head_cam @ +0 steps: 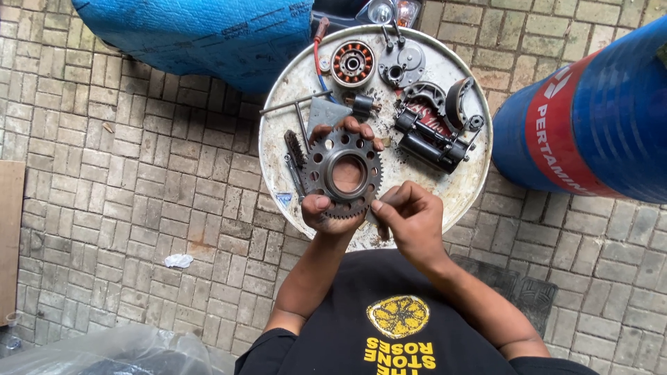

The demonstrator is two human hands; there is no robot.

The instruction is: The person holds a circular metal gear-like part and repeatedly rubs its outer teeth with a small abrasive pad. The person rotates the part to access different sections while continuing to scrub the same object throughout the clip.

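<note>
A big blue drum [597,118] stands right of a round white tray [458,187] full of dark motor parts [431,139]. Over the tray, the left hand [333,208] grips a toothed metal gear [342,173], fingers curled round its rim. The right hand [410,215], loosely curled, touches the gear's lower edge with pinched fingertips.

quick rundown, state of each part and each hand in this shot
toothed gear: held up flat above the drum top, centre hole open
left hand: gripping the gear's rim
right hand: fingers pinched at the gear's edge
stator coil: lying loose on the drum top
starter motor: lying on its side
</note>
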